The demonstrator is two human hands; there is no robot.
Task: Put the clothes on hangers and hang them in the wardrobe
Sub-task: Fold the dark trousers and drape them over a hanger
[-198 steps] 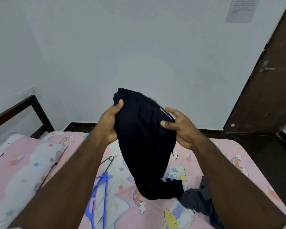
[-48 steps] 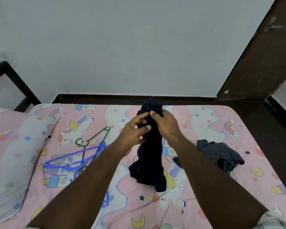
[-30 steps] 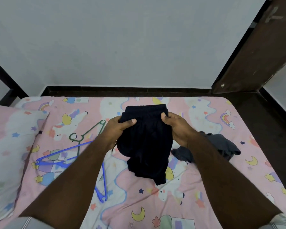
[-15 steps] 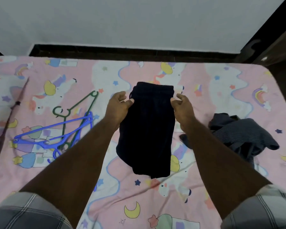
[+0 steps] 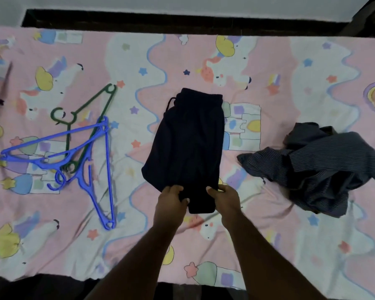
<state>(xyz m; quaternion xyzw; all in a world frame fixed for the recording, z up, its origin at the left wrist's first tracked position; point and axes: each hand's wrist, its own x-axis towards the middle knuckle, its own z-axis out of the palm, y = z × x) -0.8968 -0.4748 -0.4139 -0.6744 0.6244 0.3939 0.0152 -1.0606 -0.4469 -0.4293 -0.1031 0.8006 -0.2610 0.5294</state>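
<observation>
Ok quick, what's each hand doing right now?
Left hand: pinches the near end of the dark trousers lying on the bed.
Right hand: grips the same end of the trousers.

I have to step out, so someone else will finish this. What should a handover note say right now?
Left hand and right hand both pinch the near end of the dark trousers, folded flat on the bed.
Two blue hangers and a green hanger lie in a pile to the left; a striped shirt lies crumpled to the right.
Done: trousers folded.
Left: put both garments on hangers and hang them; no wardrobe in view.
</observation>
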